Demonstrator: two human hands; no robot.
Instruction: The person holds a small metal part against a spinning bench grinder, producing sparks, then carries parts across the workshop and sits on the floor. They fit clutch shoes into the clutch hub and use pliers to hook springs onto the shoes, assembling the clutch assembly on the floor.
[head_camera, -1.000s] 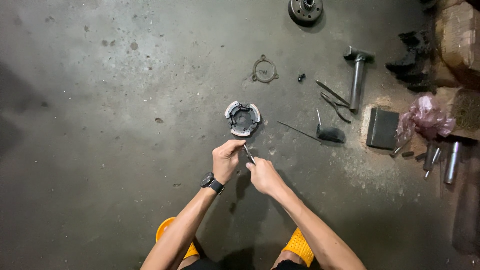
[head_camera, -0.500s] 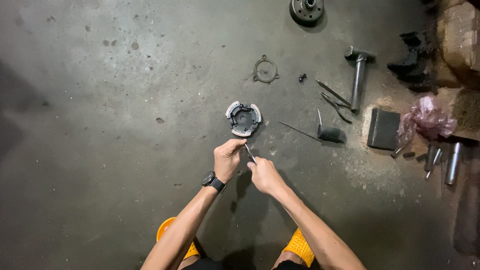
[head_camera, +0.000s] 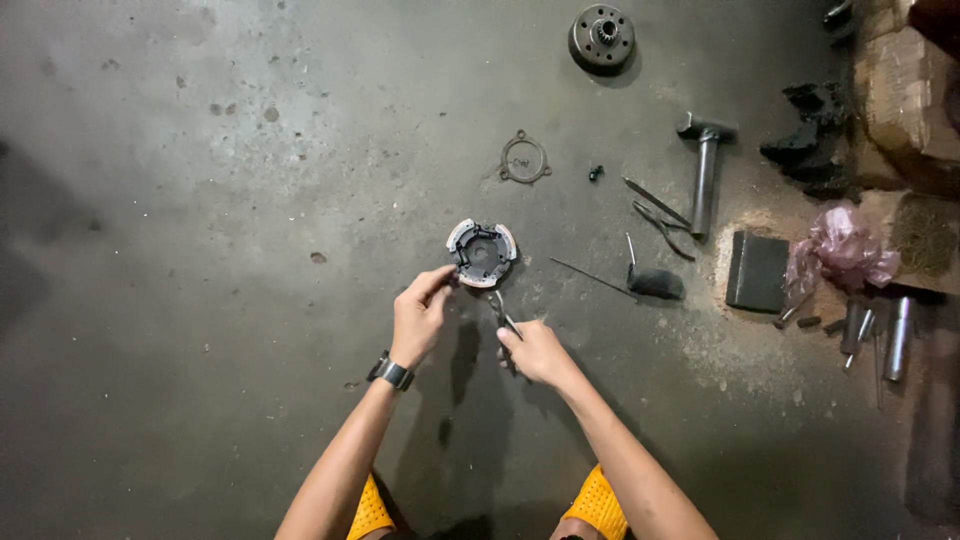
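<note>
My left hand (head_camera: 418, 318) pinches the rim of the round grey metal clutch assembly (head_camera: 481, 253), steadying it. Just below that assembly, my right hand (head_camera: 535, 352) clamps slim metal pliers (head_camera: 502, 313), tips angled toward it.

On the stained grey concrete floor (head_camera: 200, 200) lie a thin metal ring gasket with small lugs (head_camera: 524, 159), a tiny dark bolt (head_camera: 596, 172), a steel hammer with a round shaft (head_camera: 705, 172), slim dark pliers (head_camera: 662, 222), a dark rectangular block (head_camera: 757, 270) and a crumpled pink plastic bag (head_camera: 843, 250). A round dark toothed hub (head_camera: 602, 38) sits near the top edge.
</note>
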